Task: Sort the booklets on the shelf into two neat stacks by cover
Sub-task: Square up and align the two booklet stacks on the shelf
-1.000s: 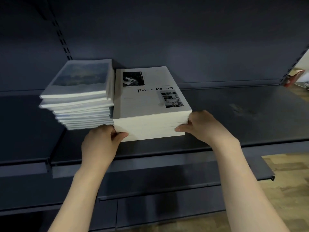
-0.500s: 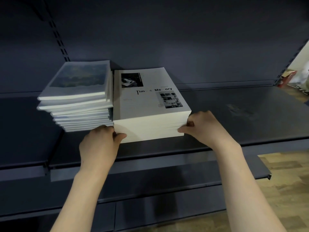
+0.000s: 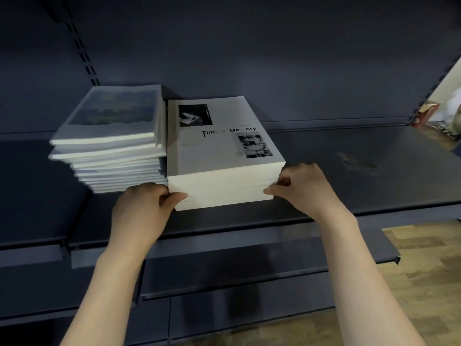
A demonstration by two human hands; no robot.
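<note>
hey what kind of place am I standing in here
Probably a shop or stockroom: dark metal gondola shelving with slotted uprights, mostly bare, holding two stacks of booklets, above a wood-look floor.

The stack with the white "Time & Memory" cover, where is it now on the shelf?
In the head view, the white-cover stack sits near the middle of the dark shelf, right beside the blue-cover stack, with the left hand and right hand at its front corners.
</note>
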